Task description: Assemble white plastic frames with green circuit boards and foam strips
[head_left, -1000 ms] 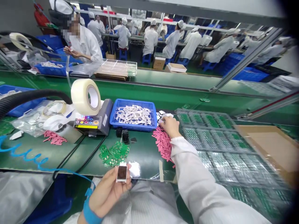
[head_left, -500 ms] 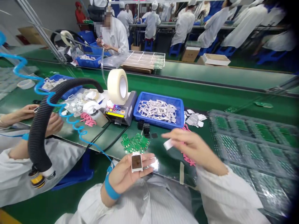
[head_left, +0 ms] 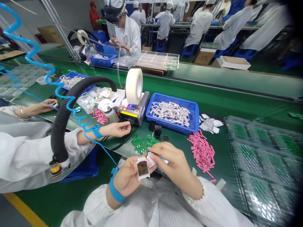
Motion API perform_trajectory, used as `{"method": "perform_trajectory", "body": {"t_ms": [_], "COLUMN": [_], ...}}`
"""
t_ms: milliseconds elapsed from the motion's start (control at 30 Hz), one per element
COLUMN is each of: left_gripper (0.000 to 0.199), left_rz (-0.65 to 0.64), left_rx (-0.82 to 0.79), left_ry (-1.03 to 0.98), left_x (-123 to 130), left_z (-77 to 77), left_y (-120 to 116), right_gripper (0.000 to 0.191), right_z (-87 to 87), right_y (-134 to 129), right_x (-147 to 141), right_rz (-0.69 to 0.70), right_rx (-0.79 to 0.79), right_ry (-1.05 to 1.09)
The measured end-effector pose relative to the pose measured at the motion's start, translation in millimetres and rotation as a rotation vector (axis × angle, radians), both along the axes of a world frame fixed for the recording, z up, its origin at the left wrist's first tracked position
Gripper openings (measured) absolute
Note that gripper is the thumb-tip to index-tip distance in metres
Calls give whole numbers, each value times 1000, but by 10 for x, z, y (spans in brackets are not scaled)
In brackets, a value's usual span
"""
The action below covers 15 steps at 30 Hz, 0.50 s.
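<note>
My left hand (head_left: pixel 125 179) is closed around the edges of a small display in a white frame (head_left: pixel 143 169), its dark face turned up. Pinched in my right hand (head_left: pixel 176 162) is a small white square piece (head_left: pixel 151 158), right beside the display; whether the two touch I cannot tell. Some fingertips of the left hand are hidden behind these parts. Just beyond my hands lies a pile of green circuit boards (head_left: pixel 143 143). A blue wrist strap (head_left: pixel 115 189) circles my left wrist.
A blue bin of white frames (head_left: pixel 174 128), a tape dispenser (head_left: pixel 133 113) with a tape roll (head_left: pixel 134 86), pink strips (head_left: pixel 202 151) and clear trays (head_left: pixel 258 157) surround the work area. A co-worker's hand (head_left: pixel 119 129) reaches near the dispenser; a black hose (head_left: pixel 59 126) arches at left.
My right hand has moved left with the white piece, up to the display in my left hand. The co-worker's arm has reached right toward the dispenser. My view has shifted slightly.
</note>
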<state>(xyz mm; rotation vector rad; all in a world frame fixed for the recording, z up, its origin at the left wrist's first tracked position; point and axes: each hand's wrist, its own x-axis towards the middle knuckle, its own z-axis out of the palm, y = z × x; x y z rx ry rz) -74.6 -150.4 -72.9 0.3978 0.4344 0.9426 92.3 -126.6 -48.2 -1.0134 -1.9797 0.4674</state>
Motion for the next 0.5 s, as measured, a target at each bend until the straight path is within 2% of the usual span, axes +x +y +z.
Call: {"method": "perform_trajectory", "body": {"t_ms": [100, 167, 267, 367, 433, 500], "left_gripper": [36, 36, 35, 32, 30, 29], "left_rz": [6, 2, -9, 36, 82, 95], "left_rx": [18, 27, 29, -8, -56, -105], "left_ry": [24, 39, 69, 77, 55, 18], "left_x": [51, 76, 90, 57, 5, -57], "left_z": [15, 21, 10, -45, -104, -169], "left_y": [3, -3, -11, -3, 13, 24], "right_gripper": [18, 16, 10, 12, 15, 16], "right_z": [-147, -197, -176, -140, -196, -336], "right_y": [-117, -150, -175, -217, -249, -268], "right_x": [-58, -84, -98, -43, 48, 167], "right_rz": [-124, -158, -194, -236, -237, -205], "right_rx": [122, 119, 4, -120, -241, -405], "right_ry": [38, 81, 121, 139, 128, 35]}}
